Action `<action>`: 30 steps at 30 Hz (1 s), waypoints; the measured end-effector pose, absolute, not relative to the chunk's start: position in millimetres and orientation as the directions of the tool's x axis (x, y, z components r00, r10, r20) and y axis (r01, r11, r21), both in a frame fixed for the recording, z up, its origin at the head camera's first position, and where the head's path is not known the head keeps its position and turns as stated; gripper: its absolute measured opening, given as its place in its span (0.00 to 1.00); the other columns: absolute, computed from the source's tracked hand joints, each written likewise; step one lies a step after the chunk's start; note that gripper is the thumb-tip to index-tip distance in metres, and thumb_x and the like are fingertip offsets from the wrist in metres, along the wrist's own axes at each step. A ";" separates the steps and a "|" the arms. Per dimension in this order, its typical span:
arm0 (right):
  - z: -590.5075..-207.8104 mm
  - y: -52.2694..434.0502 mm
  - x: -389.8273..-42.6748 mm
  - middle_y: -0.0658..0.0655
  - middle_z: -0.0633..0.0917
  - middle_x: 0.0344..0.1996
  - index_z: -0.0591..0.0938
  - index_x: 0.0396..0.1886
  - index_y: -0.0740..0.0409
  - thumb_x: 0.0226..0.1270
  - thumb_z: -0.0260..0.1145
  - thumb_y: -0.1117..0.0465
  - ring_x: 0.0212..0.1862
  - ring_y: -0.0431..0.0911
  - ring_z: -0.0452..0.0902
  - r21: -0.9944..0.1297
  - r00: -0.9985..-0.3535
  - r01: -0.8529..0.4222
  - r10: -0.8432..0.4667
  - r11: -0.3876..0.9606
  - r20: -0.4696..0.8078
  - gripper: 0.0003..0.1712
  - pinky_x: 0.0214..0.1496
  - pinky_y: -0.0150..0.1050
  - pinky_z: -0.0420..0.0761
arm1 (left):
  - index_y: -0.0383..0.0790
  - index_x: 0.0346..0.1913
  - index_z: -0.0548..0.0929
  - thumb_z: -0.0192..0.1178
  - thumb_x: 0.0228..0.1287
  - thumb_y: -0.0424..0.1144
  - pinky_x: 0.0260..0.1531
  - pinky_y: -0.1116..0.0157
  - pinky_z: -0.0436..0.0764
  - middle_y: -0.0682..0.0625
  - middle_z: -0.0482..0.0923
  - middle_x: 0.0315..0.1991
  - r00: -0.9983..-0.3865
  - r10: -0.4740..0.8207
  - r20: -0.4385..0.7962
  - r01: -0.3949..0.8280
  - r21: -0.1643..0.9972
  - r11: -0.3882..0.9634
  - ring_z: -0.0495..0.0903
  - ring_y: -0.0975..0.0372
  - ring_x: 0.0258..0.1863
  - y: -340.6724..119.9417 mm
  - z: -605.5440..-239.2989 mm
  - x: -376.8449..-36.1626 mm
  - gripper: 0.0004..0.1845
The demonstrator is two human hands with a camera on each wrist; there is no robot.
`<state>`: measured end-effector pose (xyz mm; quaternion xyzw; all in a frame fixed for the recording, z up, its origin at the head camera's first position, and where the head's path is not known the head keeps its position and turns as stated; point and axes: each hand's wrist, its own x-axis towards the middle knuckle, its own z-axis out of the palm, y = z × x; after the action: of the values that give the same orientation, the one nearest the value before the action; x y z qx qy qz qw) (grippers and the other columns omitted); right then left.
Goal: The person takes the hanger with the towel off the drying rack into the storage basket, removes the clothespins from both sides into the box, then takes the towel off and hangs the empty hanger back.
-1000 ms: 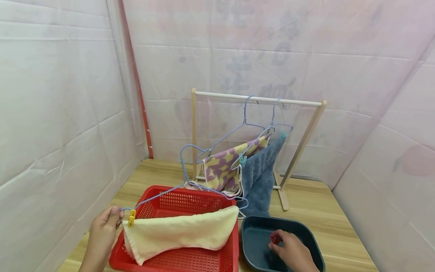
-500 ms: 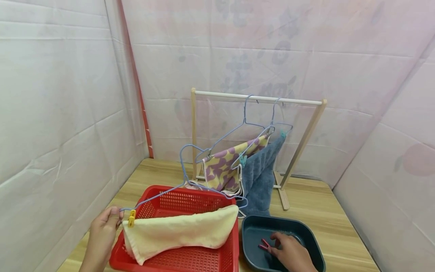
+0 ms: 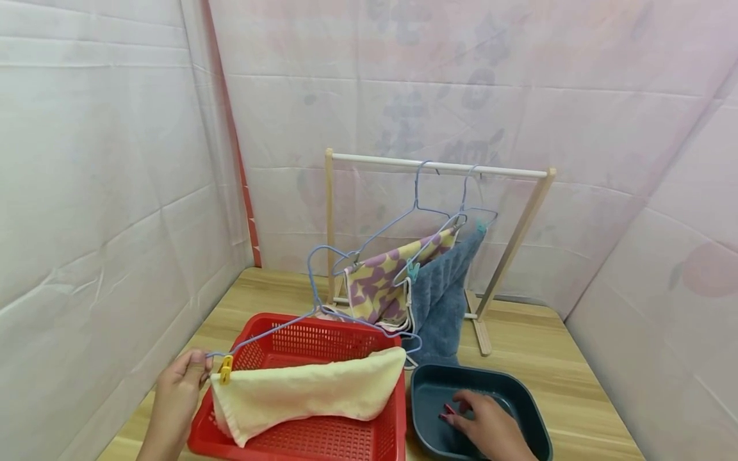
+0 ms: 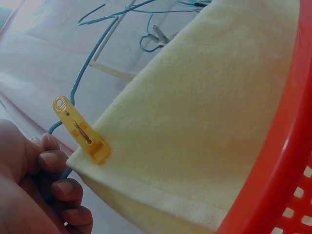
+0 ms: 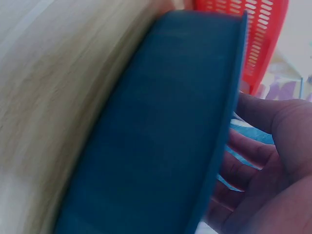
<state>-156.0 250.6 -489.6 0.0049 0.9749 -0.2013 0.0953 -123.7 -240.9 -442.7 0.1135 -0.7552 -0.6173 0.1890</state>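
In the head view my left hand (image 3: pixel 180 387) grips the left end of a blue wire hanger (image 3: pixel 271 330). A pale yellow towel (image 3: pixel 311 390) hangs below, fixed near that end by a yellow clothespin (image 3: pixel 225 369). The left wrist view shows the fingers curled round the wire next to the towel's corner. My right hand (image 3: pixel 490 426) is inside a dark teal tray (image 3: pixel 533 410), thumb and forefinger apart. By its thumb tip is a red clothespin (image 3: pixel 449 410). The tray's wall hides the fingertips and clothespin in the right wrist view.
Under the towel is a red plastic basket (image 3: pixel 268 323). Behind, a wooden rack (image 3: pixel 438 166) bears two hangers with a purple-and-yellow patterned cloth (image 3: pixel 375 282) and a blue towel (image 3: pixel 438 307). White sheeting encloses the wooden table (image 3: pixel 571 384).
The red clothespin has gone from within my right fingers to a spot by the thumb tip, and the fingers have spread. My left hand, hanger and towel have hardly moved.
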 end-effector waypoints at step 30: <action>-444.3 200.6 -145.3 0.43 0.83 0.40 0.85 0.48 0.42 0.58 0.77 0.50 0.49 0.42 0.77 -0.501 -0.988 -0.150 -0.120 0.852 0.093 0.18 0.48 0.48 0.83 | 0.27 0.36 0.76 0.41 0.83 0.41 0.40 0.81 0.77 0.54 0.74 0.34 -0.910 -0.392 0.137 0.030 0.963 0.268 0.73 0.71 0.38 -237.8 -441.5 -120.3 0.22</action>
<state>-145.3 200.6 -444.3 -0.0702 0.9620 -0.2623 -0.0293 -120.3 -237.8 -441.5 0.1165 -0.7762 -0.5936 0.1775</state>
